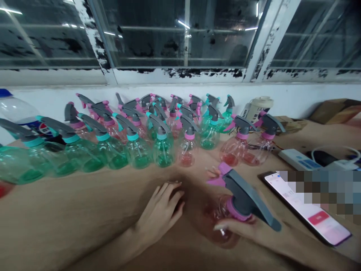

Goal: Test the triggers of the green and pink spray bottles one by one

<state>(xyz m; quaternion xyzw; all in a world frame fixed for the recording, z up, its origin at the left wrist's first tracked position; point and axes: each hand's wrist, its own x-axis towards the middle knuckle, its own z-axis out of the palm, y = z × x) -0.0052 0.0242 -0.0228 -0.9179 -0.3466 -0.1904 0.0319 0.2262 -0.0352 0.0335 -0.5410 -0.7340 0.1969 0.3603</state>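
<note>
My right hand [245, 227] grips a clear pink spray bottle [220, 218] round its body just below the collar, with the thumb across the front. The bottle leans, and its grey and pink trigger head [245, 192] points to the upper left. Beside it, my left hand [165, 207] lies over the wooden table [70, 210] with loosely bent, slightly parted fingers and nothing visible in it. Beyond both hands stand rows of spray bottles, among them a green one [163, 154] and a pink one [186, 154] closest to the left hand.
A phone [316, 218] with a lit screen lies right of my right hand. Behind it are a white power strip [299, 160] with a cable and a cardboard box [332, 111]. A cola bottle [19, 107] stands far left. The wall [299, 94] and windows close off the back.
</note>
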